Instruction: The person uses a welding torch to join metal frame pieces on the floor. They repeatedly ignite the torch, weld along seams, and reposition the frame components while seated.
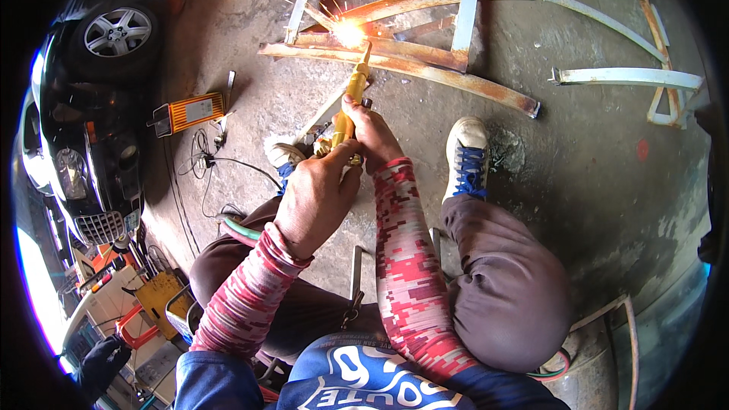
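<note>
Both my hands grip a brass-coloured gas torch (355, 85), tilted with its tip pointing away from me. My right hand (370, 130) is closed around the torch body, the farther of the two. Closer to me, my left hand (315, 201) is closed on the rear end by the valves; its fingertips are partly hidden. At the tip a bright orange glow (351, 33) throws sparks over a frame of rusty curved metal bars (406, 49) on the floor. Two pale flat strips (465, 19) cross this frame.
More curved metal bars (626, 76) lie at the right. A yellow work light (196, 112) and tangled black cables (203, 159) are on the concrete floor at left. Beyond them stands a dark car (83, 129). My shoes (467, 156) flank the torch; a green hose (241, 230) runs by my left knee.
</note>
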Motion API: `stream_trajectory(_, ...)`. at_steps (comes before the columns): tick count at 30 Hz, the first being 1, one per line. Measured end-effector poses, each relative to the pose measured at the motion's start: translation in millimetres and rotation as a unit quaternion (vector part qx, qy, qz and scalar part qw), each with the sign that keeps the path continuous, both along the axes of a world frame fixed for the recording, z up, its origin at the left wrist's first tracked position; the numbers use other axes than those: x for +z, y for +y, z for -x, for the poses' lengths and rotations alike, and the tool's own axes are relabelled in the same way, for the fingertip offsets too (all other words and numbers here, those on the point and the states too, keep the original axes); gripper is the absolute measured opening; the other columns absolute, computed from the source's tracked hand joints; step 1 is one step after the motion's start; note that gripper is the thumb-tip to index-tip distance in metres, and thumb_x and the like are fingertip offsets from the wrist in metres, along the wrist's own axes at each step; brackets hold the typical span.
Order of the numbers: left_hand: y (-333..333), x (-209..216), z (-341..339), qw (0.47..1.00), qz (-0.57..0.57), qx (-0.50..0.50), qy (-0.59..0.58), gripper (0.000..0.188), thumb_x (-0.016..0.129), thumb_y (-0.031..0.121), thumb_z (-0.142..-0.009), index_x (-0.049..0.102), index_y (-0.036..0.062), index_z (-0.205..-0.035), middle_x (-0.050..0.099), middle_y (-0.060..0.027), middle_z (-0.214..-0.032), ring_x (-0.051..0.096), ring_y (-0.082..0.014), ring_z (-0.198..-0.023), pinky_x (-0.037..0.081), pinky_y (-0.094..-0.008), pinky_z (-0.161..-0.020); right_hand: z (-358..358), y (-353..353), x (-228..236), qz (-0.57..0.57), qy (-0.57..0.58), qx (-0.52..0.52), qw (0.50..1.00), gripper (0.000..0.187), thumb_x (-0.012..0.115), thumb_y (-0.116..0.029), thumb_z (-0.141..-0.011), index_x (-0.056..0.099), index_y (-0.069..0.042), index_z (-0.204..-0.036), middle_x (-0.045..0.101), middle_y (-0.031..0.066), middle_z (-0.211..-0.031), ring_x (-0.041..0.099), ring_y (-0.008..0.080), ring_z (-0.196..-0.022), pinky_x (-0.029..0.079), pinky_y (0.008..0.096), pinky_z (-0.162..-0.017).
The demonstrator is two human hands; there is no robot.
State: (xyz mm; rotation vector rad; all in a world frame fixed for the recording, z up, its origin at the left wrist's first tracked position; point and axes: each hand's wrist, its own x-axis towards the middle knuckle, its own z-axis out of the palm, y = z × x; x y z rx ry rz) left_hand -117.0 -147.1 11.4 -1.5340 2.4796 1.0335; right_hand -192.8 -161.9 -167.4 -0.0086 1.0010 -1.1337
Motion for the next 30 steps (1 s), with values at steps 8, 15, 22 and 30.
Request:
stream_trajectory(8, -1, 1, 0, 1.0, -0.016, 0.009, -0.009, 0.035, 0.067, 0.012, -0.092, 0.066, 0.0067, -0.127, 0.067, -0.0283, -0.079, 0.07, -0.0436, -0.076, 0.056, -0.0512, -0.068, 5, 1, -7, 0.047, 0.008, 0.042, 0.998, 0.049, 0.056, -0.051, -0.105, 0.061, -0.004, -0.117, 0.066, 0.0078, -0.1, 0.064, 0.0168, -0.085, 0.055, 0.0328, -0.077)
stream_trajectory(15, -2, -2, 0, 1.0, -0.007, 0.001, -0.024, 0.034, 0.067, 0.012, -0.092, 0.066, 0.006, -0.125, 0.068, -0.0277, -0.078, 0.07, -0.0435, -0.076, 0.056, -0.0512, -0.069, -11, 0, -23, 0.125, 0.169, 0.015, 0.978, 0.054, 0.04, -0.042, -0.112, 0.068, 0.004, -0.113, 0.073, 0.0263, -0.097, 0.072, 0.0367, -0.092, 0.053, 0.0441, -0.08)
stream_trajectory(22, -2, -3, -1, 1.0, 0.0, 0.002, -0.02, 0.035, 0.068, 0.012, -0.091, 0.066, 0.0059, -0.125, 0.068, -0.0276, -0.08, 0.07, -0.0437, -0.077, 0.056, -0.0511, -0.069, -8, -2, -20, 0.102, 0.101, 0.009, 0.99, 0.052, 0.045, -0.046, -0.11, 0.065, 0.002, -0.117, 0.071, 0.0213, -0.102, 0.07, 0.0299, -0.091, 0.055, 0.0402, -0.08)
stream_trajectory(30, -2, -4, -2, 1.0, -0.006, 0.008, -0.021, 0.036, 0.067, 0.012, -0.09, 0.066, 0.007, -0.126, 0.068, -0.0284, -0.081, 0.07, -0.0445, -0.077, 0.056, -0.0519, -0.07, 5, 0, -1, 0.016, -0.056, 0.014, 0.998, 0.051, 0.054, -0.049, -0.107, 0.055, -0.003, -0.128, 0.067, 0.0109, -0.106, 0.066, 0.0192, -0.087, 0.059, 0.036, -0.078)
